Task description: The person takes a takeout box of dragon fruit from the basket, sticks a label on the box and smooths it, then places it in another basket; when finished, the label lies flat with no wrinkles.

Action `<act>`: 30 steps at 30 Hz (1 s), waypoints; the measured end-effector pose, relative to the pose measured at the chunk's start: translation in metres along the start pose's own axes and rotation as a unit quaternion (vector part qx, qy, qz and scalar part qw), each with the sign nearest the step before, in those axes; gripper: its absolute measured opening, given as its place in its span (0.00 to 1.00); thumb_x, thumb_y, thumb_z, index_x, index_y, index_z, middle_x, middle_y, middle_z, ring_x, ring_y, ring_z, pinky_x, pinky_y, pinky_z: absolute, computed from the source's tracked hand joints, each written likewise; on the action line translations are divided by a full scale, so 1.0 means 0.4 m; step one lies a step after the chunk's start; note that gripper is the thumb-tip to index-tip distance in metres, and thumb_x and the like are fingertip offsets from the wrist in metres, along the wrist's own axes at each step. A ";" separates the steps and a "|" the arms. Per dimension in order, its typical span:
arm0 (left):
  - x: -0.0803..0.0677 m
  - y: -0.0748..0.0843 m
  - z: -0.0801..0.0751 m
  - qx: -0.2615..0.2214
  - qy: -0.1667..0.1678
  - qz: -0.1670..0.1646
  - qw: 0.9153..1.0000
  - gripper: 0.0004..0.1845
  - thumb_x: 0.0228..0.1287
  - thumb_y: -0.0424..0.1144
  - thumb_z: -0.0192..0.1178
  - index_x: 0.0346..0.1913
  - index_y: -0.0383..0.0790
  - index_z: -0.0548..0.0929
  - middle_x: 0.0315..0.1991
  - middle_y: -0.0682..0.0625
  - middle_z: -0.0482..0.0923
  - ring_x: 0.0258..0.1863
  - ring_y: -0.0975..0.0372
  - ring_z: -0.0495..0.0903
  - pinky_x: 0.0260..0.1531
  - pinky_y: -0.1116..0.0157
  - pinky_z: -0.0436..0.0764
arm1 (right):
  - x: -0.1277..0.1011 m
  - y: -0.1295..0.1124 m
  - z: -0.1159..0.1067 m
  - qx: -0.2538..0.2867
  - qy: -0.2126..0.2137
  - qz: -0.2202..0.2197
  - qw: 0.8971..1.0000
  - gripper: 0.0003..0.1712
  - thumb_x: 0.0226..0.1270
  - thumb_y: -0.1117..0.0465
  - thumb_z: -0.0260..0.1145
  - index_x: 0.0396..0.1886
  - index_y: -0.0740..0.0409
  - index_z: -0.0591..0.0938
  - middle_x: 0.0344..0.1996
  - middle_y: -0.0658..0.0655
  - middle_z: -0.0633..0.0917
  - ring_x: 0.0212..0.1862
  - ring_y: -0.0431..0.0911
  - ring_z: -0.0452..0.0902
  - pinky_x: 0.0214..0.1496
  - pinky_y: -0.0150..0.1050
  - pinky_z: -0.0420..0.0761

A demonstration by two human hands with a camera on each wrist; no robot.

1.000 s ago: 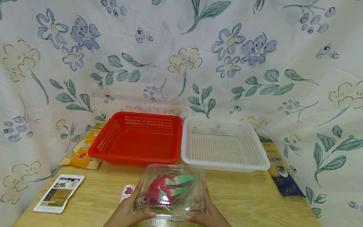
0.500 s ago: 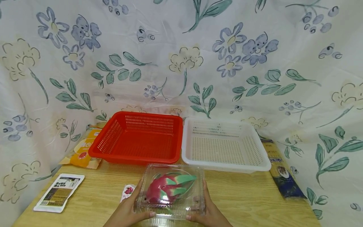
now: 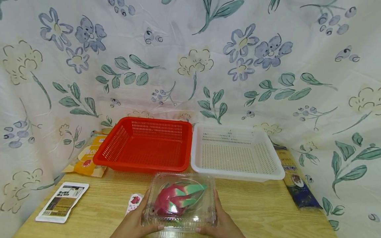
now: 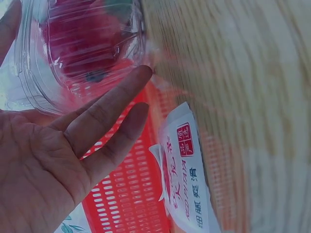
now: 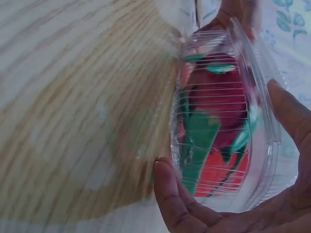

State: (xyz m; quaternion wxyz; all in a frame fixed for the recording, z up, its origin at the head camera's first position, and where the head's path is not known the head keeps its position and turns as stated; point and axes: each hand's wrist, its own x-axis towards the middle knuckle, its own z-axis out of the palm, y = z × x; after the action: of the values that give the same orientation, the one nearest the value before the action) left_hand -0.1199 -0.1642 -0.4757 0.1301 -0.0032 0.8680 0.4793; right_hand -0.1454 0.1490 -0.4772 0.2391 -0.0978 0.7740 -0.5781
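Left grip and right grip clasp opposite sides of box, pitaya inside, red basket just beyond it; uneven squeezing could flex it open.

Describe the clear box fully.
The clear box looks like thin plastic, with ridged sides, a crimped edge and a rounded outline in its lid. Lid up, seemingly closed, it holds a pink and green dragon fruit. The left hand and right hand grip its sides, in front of the red basket; whether it touches the table is unclear.
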 end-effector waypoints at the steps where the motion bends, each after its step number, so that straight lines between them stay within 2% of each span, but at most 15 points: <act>1: -0.001 0.000 0.001 0.000 0.000 0.005 1.000 0.66 0.47 0.56 0.76 0.80 0.65 0.38 0.72 0.31 0.62 0.62 0.37 0.73 0.54 0.33 0.73 | 0.000 -0.001 0.000 -0.008 0.001 0.004 1.000 0.75 0.55 0.47 0.78 0.79 0.42 0.26 0.71 0.75 0.63 0.61 0.63 0.74 0.61 0.67 0.72; 6: -0.001 0.002 0.002 -0.012 -0.012 0.015 1.000 0.65 0.48 0.54 0.76 0.79 0.69 0.37 0.71 0.32 0.64 0.61 0.39 0.75 0.54 0.33 0.74 | 0.000 -0.004 -0.002 -0.028 0.005 0.020 0.999 0.76 0.53 0.47 0.79 0.79 0.44 0.28 0.70 0.72 0.67 0.60 0.61 0.75 0.61 0.68 0.71; 16: -0.005 0.014 0.007 0.013 -0.010 0.006 1.000 0.67 0.46 0.56 0.77 0.79 0.69 0.37 0.71 0.32 0.64 0.60 0.39 0.75 0.53 0.34 0.75 | -0.011 -0.004 -0.007 -0.024 0.004 -0.004 1.000 0.76 0.53 0.46 0.79 0.80 0.47 0.28 0.64 0.69 0.75 0.56 0.55 0.79 0.59 0.62 0.77; 21: -0.007 0.018 0.013 0.012 -0.009 0.007 1.000 0.66 0.46 0.56 0.77 0.79 0.68 0.37 0.72 0.32 0.62 0.61 0.37 0.74 0.53 0.34 0.75 | -0.022 -0.006 -0.012 -0.024 0.003 -0.013 1.000 0.76 0.53 0.48 0.79 0.79 0.51 0.28 0.59 0.68 0.79 0.52 0.53 0.81 0.56 0.52 0.79; 26: -0.006 0.017 0.014 0.016 -0.013 0.000 1.000 0.66 0.46 0.57 0.77 0.80 0.65 0.37 0.73 0.32 0.61 0.62 0.37 0.73 0.54 0.34 0.74 | -0.025 -0.008 -0.014 -0.032 0.009 -0.020 0.999 0.76 0.52 0.48 0.79 0.80 0.50 0.30 0.58 0.65 0.81 0.51 0.50 0.81 0.54 0.47 0.78; 30: -0.008 0.008 -0.002 0.022 -0.022 0.003 1.000 0.64 0.49 0.56 0.75 0.81 0.58 0.40 0.71 0.30 0.63 0.60 0.37 0.75 0.53 0.34 0.75 | -0.031 -0.004 -0.016 -0.040 0.018 -0.037 0.998 0.75 0.52 0.49 0.79 0.80 0.54 0.32 0.59 0.69 0.78 0.50 0.51 0.81 0.51 0.41 0.80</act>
State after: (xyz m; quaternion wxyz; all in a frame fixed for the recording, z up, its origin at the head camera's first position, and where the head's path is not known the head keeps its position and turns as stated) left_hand -0.1175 -0.1636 -0.4717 0.1479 0.0131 0.8753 0.4603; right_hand -0.1380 0.1590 -0.4711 0.1998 -0.1254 0.7964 -0.5568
